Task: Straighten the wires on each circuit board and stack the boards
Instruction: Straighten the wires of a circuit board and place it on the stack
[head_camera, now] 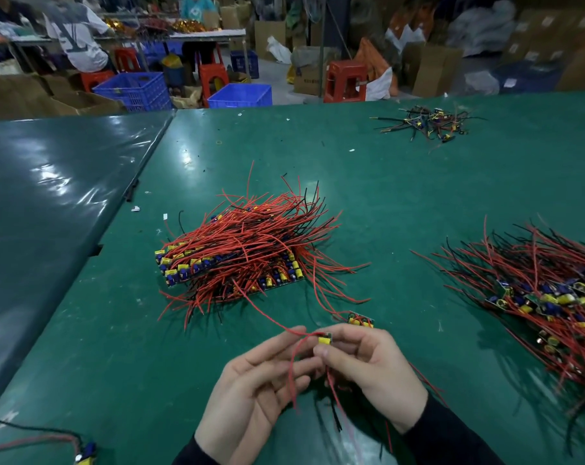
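I am seeing a small circuit board (pixel 325 339) with a yellow part, held upright above the green table, its red wires (pixel 296 374) trailing down and away. A tangled stack of boards (pixel 230 263) is lying centre; a looser pile (pixel 549 297) is spreading at right.

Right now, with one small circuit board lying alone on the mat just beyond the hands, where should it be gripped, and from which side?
Judging by its pose, pinch the loose board by its short edges, coming from above on the near side. Its red wires trail away toward the left, and its yellow parts stand on top, so the edges look like the freest grip.
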Motion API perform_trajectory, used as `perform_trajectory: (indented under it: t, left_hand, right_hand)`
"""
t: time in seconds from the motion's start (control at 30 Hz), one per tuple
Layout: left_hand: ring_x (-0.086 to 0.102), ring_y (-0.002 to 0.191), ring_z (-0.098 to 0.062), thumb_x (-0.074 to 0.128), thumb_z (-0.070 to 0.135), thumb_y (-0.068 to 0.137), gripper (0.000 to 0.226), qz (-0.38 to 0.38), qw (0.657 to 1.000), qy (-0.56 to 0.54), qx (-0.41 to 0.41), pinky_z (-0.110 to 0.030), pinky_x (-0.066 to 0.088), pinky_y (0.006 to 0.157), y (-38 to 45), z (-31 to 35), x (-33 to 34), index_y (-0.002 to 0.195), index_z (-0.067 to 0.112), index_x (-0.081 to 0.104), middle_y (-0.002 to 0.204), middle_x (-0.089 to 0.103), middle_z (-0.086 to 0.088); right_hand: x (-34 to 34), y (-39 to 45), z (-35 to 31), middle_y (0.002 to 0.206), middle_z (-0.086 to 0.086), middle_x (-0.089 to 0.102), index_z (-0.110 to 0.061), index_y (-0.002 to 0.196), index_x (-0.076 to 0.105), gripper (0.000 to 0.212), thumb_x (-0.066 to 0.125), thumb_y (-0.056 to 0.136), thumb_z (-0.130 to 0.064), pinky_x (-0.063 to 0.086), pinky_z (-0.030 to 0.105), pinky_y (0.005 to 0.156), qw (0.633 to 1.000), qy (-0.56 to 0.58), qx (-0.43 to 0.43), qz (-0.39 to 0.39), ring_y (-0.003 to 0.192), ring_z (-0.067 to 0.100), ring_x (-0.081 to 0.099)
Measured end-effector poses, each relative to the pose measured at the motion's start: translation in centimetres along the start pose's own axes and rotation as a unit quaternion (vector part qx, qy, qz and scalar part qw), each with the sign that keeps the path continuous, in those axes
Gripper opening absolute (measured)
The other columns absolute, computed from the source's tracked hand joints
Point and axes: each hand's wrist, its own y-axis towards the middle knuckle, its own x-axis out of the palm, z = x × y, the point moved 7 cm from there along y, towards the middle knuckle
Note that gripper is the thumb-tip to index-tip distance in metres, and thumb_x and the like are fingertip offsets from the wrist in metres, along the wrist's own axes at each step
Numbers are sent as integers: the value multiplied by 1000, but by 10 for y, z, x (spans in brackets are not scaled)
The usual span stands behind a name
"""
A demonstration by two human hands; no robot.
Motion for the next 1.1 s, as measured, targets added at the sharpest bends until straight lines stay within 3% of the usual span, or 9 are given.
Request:
perform_trajectory:
  t: [0.17,0.27,0.33,0.4,0.53,0.7,0.77,1.0,1.1]
  left_hand:
    - [64,62,-25,86,-7,48,41,59,976,160,137,-28,56,60,0,11,1,86,4,76,77,69,-13]
    - [56,54,-19,80,11,51,31,100,946,227,211,-21,48,50,-3,21,1,81,2,77,72,63,-8]
    - [53,49,-13,76,12,56,26,107,936,242,232,-18,44,46,-5,23,1,80,2,76,66,63,-6]
    - [53,47,-9,73,10,61,18,113,931,250,242,-15,42,45,-6,26,1,77,4,77,60,63,-5]
    - [47,38,-10,71,18,64,15,121,928,262,234,-15,36,38,-2,27,-4,69,6,76,51,60,-10]
    - [39,31,-13,73,18,67,17,128,922,257,259,-15,31,34,-2,30,-7,69,1,73,48,55,-11]
    - [38,30,-13,72,9,75,11,130,913,277,271,-17,30,33,-2,29,-7,67,1,73,48,57,-6]
    - [40,32,-4,73,-2,74,16,158,902,276,292,-12,31,37,5,30,-5,58,-3,68,52,63,-1]
    - [34,32,-7,73,-2,73,19,158,908,261,285,-14,29,37,6,28,-7,56,-3,67,59,66,-5]
  right_hand:
    - [9,-1,-1,71,6,70,-5,89,72,20,63,78,-18,49,19,54,999,-17,-18,-38,59,9,62]
    - [15,-2,-1,74,9,71,-4,90,70,20,60,82,-19,49,19,56,997,-35,-19,-70,62,12,65]
    - [19,-4,-1,77,8,72,-5,89,69,17,60,85,-19,49,18,57,994,-47,-18,-93,62,11,64]
    - [21,-5,0,81,4,72,-8,90,69,14,62,89,-20,50,21,62,991,-70,-19,-109,65,12,64]
    - [23,-1,5,86,2,69,-8,93,67,14,59,89,-19,47,44,70,979,-138,-20,-148,72,22,59]
    - [32,0,4,88,-2,68,-8,97,66,11,57,91,-12,53,26,68,972,-134,-36,-190,73,20,58]
    - [31,1,4,89,1,68,-4,100,64,13,55,92,-10,52,27,66,969,-146,-43,-193,73,25,58]
    - [28,1,3,82,-2,69,-15,93,65,11,55,94,-11,46,35,61,967,-177,-41,-176,60,13,60]
    - [27,0,4,77,-2,68,-13,93,63,12,52,96,-11,46,18,50,969,-172,-19,-176,57,8,61]
